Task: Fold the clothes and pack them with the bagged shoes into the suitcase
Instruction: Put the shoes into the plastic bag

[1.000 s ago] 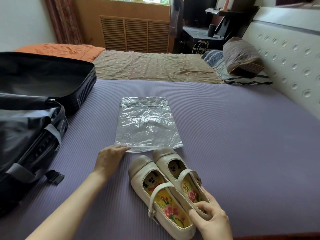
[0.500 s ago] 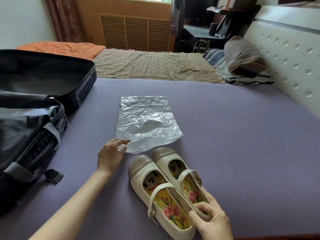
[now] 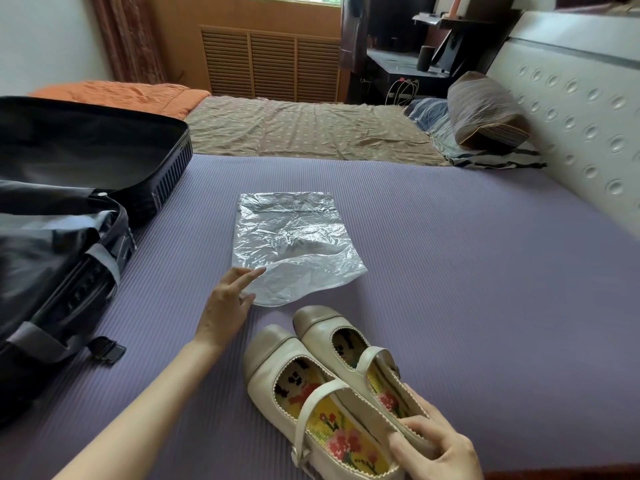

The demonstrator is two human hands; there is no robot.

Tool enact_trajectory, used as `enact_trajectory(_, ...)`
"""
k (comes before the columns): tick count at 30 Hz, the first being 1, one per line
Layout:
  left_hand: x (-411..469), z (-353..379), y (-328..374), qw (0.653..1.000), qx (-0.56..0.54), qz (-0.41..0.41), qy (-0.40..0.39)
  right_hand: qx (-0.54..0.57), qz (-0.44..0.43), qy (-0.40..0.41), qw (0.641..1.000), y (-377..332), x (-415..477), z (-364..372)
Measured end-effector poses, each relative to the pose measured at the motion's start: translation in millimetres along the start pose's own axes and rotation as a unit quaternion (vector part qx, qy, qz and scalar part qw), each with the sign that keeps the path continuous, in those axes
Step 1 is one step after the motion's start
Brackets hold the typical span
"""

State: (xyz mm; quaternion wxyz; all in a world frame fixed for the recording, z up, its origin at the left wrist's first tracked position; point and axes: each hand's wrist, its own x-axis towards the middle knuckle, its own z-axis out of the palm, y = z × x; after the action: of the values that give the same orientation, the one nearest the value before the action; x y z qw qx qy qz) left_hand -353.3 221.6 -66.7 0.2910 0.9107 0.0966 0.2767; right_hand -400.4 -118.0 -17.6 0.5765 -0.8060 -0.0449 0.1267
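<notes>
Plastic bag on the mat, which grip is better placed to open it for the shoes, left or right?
Left. The left grip touches the near edge of the plastic bag with loose fingers, holding nothing. The right grip holds both shoes at their heels, so it seems best kept for sliding them in.

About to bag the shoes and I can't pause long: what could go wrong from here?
The plastic bag lies flat, the left hand only touching its near edge, so the shoes may snag it. The right hand grips both heels together; one shoe could slip.
</notes>
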Motion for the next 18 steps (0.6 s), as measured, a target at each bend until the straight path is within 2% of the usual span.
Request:
enact_trajectory(11, -1.9, -13.5, -3.3, 0.999, -0.002, 0.032, -0.032, 0.069, -0.071, -0.009, 0.995, -23.8, 15.2, -0.6)
enact_trajectory(18, -9.0, -18.5, -4.9, 0.998, -0.014, 0.045, -0.03, 0.07, -0.05, 0.026, 0.996, -8.6, 32.2, 12.9)
